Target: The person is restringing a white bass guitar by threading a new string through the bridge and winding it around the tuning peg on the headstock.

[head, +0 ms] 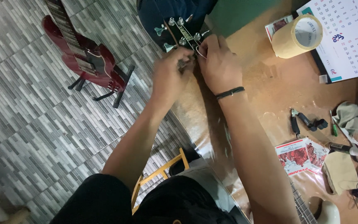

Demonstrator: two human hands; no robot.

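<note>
Both grips closed at the guitar headstock [182, 32]: left hand [170, 72] pinches something small I can't make out just below the tuners, right hand [218, 62] pinches a thin string loop [201, 52] beside it. Red guitar [81, 54] on a floor stand far left. Tape roll [298, 36], calendar [349, 37], pliers [297, 122] and string packet [301, 157] lie right on the tabletop [270, 83].
</note>
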